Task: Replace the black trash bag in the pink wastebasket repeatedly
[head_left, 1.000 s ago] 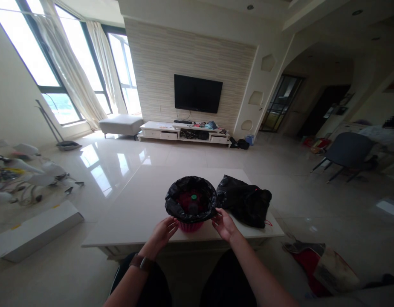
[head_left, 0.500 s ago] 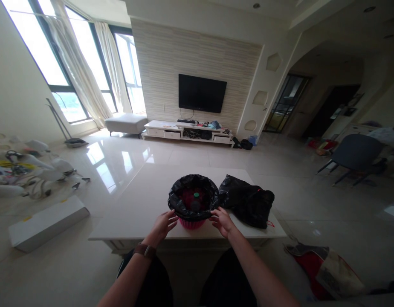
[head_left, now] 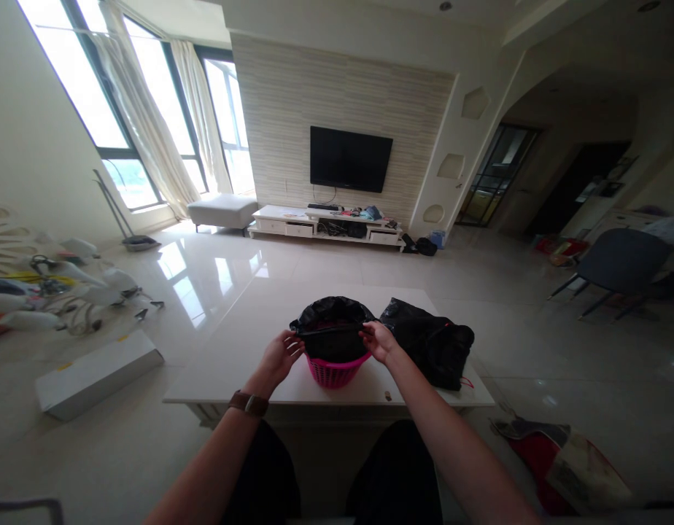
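left hand (head_left: 282, 356): pinching black liner (head_left: 334, 344) edge | right hand (head_left: 378, 340): pinching opposite side | pink basket (head_left: 335, 374): on surface (head_left: 227, 368), rim mostly covered | contents: dim, largely hidden behind liner

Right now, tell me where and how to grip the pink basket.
The pink basket is probably best gripped under its rim, one hand from either side: it stands upright on the table and looks wider above than below. The left hand and right hand, at the black liner, flank it.
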The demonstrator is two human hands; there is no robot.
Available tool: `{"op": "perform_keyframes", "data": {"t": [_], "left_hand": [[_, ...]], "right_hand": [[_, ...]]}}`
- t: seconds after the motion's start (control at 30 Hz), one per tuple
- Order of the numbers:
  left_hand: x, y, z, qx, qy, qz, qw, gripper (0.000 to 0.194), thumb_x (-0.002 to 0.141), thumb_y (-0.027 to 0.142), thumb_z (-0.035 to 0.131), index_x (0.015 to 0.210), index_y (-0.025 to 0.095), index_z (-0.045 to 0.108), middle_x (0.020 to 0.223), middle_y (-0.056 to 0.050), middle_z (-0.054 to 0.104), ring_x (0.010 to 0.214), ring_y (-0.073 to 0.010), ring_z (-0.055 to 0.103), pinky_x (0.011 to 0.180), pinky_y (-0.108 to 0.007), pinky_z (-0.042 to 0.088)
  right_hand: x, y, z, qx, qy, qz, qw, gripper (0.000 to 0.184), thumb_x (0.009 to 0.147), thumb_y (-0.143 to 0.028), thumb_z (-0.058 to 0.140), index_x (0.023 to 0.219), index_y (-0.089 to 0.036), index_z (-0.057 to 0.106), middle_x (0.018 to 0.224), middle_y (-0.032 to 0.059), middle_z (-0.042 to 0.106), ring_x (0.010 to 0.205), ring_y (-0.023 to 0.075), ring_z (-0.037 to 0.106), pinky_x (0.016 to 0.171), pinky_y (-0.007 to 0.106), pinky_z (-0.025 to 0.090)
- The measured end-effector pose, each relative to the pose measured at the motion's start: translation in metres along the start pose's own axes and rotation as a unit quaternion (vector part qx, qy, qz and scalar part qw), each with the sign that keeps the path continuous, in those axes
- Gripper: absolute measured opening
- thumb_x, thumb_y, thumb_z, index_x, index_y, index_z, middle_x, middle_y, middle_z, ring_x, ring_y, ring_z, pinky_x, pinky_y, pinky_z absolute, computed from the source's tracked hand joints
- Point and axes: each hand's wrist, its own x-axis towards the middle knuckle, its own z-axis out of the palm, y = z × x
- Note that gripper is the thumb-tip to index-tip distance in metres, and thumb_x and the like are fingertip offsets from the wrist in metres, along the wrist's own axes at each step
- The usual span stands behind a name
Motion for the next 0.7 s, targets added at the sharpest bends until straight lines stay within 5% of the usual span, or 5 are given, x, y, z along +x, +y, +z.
{"op": "perform_keyframes", "data": {"t": [0.3, 0.4, 0.47, 0.57, 0.7], "left_hand": [[-0.025, -0.006, -0.006, 0.11, -0.109, 0.038, 0.987, 0.03, 0.069, 0.032, 0.086, 0.082, 0.019, 0.063, 0.077, -0.004, 0.068, 0.071, -0.0191, 0.068, 0.06, -0.028, 0.055], [-0.016, -0.006, -0.029, 0.198, -0.119, 0.014, 0.973, 0.042, 0.076, 0.054, 0.08, 0.068, 0.018, 0.059, 0.067, -0.004, 0.062, 0.061, -0.0175, 0.063, 0.052, -0.026, 0.048], [-0.004, -0.006, -0.045, 0.232, -0.056, 0.012, 0.971, 0.048, 0.079, 0.061, 0.075, 0.066, 0.019, 0.056, 0.064, -0.002, 0.058, 0.055, -0.0136, 0.057, 0.048, -0.024, 0.043], [0.016, -0.005, -0.059, 0.211, 0.014, -0.01, 0.977, 0.045, 0.078, 0.06, 0.077, 0.084, 0.018, 0.064, 0.086, -0.007, 0.069, 0.07, -0.0169, 0.066, 0.06, -0.028, 0.055], [0.038, -0.006, -0.052, 0.189, -0.044, -0.069, 0.978, 0.051, 0.08, 0.063, 0.076, 0.101, 0.017, 0.07, 0.104, -0.013, 0.073, 0.09, -0.024, 0.07, 0.075, -0.036, 0.061]], "right_hand": [[0.023, -0.054, 0.04, -0.031, -0.095, -0.084, 0.991, 0.017, 0.081, -0.013, 0.067, 0.083, -0.02, 0.052, 0.068, -0.0032, 0.06, 0.058, 0.0095, 0.056, 0.052, 0.018, 0.047], [0.018, -0.055, 0.022, -0.05, -0.105, -0.108, 0.987, 0.023, 0.075, -0.016, 0.072, 0.089, -0.021, 0.054, 0.076, -0.0029, 0.063, 0.063, 0.0108, 0.059, 0.055, 0.019, 0.049], [0.016, -0.051, 0.002, -0.069, -0.083, -0.114, 0.988, 0.03, 0.072, -0.017, 0.074, 0.095, -0.022, 0.055, 0.081, -0.0026, 0.065, 0.067, 0.0118, 0.061, 0.057, 0.02, 0.051], [0.014, -0.039, -0.034, -0.114, -0.023, -0.105, 0.988, 0.039, 0.071, -0.019, 0.074, 0.107, -0.023, 0.058, 0.09, 0.0011, 0.068, 0.072, 0.0138, 0.064, 0.059, 0.022, 0.053], [0.011, -0.01, -0.072, -0.191, 0.034, -0.083, 0.977, 0.047, 0.067, -0.02, 0.078, 0.111, -0.022, 0.063, 0.104, 0.0082, 0.069, 0.079, 0.0179, 0.066, 0.055, 0.023, 0.052]]}}
